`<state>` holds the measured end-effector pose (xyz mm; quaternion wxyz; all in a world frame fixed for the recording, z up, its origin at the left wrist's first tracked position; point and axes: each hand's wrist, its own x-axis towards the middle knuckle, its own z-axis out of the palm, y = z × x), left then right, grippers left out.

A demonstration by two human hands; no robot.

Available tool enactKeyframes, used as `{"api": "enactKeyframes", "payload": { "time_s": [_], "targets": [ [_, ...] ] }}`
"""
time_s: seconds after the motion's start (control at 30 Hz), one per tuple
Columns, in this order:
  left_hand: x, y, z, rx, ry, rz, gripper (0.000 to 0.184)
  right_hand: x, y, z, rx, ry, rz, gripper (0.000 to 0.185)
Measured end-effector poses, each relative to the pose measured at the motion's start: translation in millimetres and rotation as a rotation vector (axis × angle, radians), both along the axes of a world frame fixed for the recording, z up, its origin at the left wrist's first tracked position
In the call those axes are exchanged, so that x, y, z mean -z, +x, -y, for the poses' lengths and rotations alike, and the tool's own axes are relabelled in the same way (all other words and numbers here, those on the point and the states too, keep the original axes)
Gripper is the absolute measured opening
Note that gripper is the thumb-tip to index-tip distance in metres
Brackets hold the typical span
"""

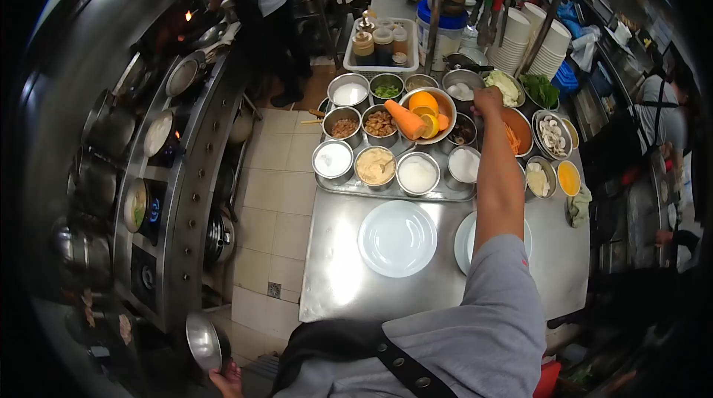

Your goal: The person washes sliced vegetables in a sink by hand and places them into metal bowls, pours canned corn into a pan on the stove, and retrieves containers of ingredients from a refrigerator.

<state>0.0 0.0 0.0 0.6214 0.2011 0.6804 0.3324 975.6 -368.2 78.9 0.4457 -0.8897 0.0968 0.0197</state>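
At the lower left, my left hand [227, 381] grips the rim of a metal bowl [203, 341], which is tilted beside the table. My right arm stretches forward over the table. Its hand [488, 102] is closed at the near edge of a bowl of shredded cabbage [505, 88]; what its fingers hold, if anything, is hidden. Close to that hand are a small pot of white pieces [460, 90], an orange bowl of carrot strips [512, 134] and a dark-filled pot [462, 129], partly behind the forearm.
Two white plates [397, 239] lie on the steel table [334, 279], one partly under my arm. Several ingredient pots stand on a tray [349, 188]. A bowl holds a carrot [406, 120] and oranges. Lit burners and pans line the stove [189, 197]. A co-worker [256, 4] stands there.
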Motion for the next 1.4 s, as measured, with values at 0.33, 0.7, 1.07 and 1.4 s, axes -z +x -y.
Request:
{"api": "enactKeyframes", "payload": {
  "time_s": [0.33,0.7,1.07,1.4],
  "targets": [
    [67.5,-9.7,33.8,-0.008,0.235,0.312,0.045,-65.8,94.1,80.5,-0.492,-1.325,0.727,0.043],
    [35.3,-57.3,-75.0,-0.566,0.312,0.118,0.032,-235.1,2.3,-59.4,-0.320,-0.178,0.451,0.037],
    [26.5,-195.1,-303.9,-0.819,0.525,0.082,0.030,-105.7,-335.7,-367.3,-0.858,0.222,0.246,0.023],
    [-2.6,-328.1,-538.7,-0.718,0.501,0.099,0.024,-22.1,-701.1,-592.6,-1.207,0.180,-0.081,0.012]
  ]
}}
